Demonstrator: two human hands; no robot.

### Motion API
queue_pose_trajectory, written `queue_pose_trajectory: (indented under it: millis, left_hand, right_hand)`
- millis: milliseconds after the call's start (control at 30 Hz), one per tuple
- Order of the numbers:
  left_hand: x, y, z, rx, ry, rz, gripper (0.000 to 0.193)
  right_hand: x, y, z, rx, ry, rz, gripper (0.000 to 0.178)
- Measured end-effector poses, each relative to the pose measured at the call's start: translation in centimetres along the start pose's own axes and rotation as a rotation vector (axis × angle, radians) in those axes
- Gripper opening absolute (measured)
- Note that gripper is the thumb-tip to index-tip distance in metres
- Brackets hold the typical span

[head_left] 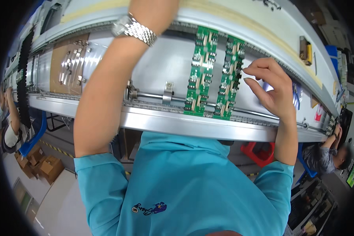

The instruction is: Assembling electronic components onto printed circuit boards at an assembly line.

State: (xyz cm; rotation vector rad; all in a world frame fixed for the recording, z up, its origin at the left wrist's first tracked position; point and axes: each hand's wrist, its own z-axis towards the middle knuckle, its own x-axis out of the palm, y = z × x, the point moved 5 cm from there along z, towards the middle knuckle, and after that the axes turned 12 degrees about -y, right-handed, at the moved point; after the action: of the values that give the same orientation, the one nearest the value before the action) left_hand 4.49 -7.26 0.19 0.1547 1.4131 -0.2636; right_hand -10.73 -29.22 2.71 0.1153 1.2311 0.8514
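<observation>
Two narrow green boards lie side by side across the conveyor, a gap between them: left circuit board [201,72] and right circuit board [229,74]. Long axis of each runs from near rail [177,121] to far rail [196,16], far ends slanting slightly right. Right circuit board lies directly left of the right hand [273,84], the nearer of the two; its right edge, in the far half, is just beside the fingertips. Contact cannot be told. Thumb and index finger point at that edge, a narrow gap between their tips; nothing seen held. Left hand [156,13] is at the far rail, left of both boards, cut off by the top of the view: fingers unseen, opening and any hold cannot be told. Silver watch [139,31] on left wrist. Metal rod [150,95] passes lengthwise beneath both boards.
</observation>
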Motion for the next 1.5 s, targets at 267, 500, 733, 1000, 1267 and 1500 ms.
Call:
queue_pose_trajectory:
  millis: [267, 500, 733, 1000, 1267, 1500]
  left_hand:
    - [-0.4, 1.4, -1.0, 0.213, -0.585, -0.326, 0.005]
    - [-2.6, 2.0, -0.6, 0.132, -0.515, -0.783, 0.013]
    - [-5.7, -1.2, -3.0, -0.030, 0.069, -1.953, 0.021]
    - [-4.0, -1.5, -2.5, -0.061, 0.343, -2.079, 0.026]
    - [-3.9, -2.0, -3.8, -0.076, 0.249, -1.686, 0.028]
    - [-3.8, -5.6, -6.4, 0.080, 0.333, -1.526, 0.025]
  right_hand:
    - [2.6, -3.4, 10.0, 0.232, 0.014, -0.060, 0.023]
    - [6.0, -3.3, 14.5, 0.008, -0.196, -0.195, 0.025]
    - [4.2, -2.5, 14.5, 0.198, -0.066, -0.202, 0.021]
    - [3.3, -3.3, 12.5, 0.244, -0.134, 0.028, 0.022]
    - [-2.2, -0.3, 1.9, 0.395, -0.219, 0.708, 0.021]
    - [-3.1, -1.8, -2.2, 0.387, -0.268, 0.874, 0.021]
